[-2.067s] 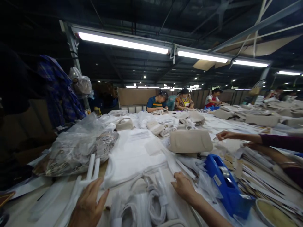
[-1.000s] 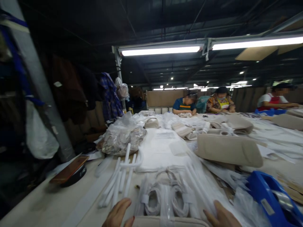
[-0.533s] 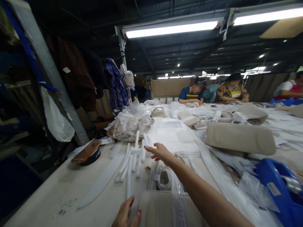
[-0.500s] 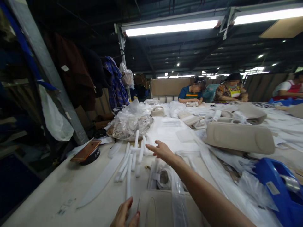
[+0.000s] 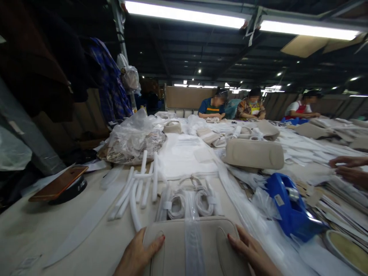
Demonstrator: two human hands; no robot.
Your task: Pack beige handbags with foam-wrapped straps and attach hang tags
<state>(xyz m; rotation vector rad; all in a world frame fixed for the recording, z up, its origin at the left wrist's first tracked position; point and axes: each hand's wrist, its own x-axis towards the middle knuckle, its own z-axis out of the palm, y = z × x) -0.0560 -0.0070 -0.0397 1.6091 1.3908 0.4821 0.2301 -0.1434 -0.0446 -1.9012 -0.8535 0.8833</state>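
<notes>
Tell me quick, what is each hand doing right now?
Left hand: open, fingers flat on the left end of the beige pad.
Right hand: open, resting against the pad's right end.

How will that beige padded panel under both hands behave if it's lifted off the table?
The beige padded panel looks stiff: its edges stay straight under the left hand and right hand. Its padded look suggests it is light for its size. The clear plastic strip lying across it is loose and may slide off.
</notes>
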